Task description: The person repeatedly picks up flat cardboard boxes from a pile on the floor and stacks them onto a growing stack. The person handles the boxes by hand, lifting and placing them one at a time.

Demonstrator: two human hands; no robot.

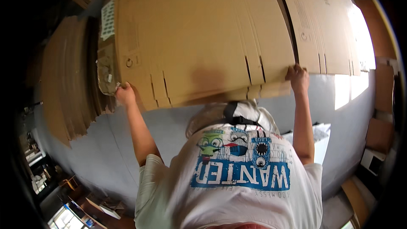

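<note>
Cardboard (190,38) gripped by curled hands (126,95).

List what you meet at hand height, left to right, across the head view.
Stack of cardboard sheets, left hand, large flattened cardboard box, right hand, second flattened cardboard box, brown board.

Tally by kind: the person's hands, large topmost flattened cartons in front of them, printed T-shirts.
Hands: 2 (left hand, right hand)
Flattened cartons: 2 (held carton, neighbouring carton to its right)
Printed T-shirts: 1 (white T-shirt)
Total: 5
</note>
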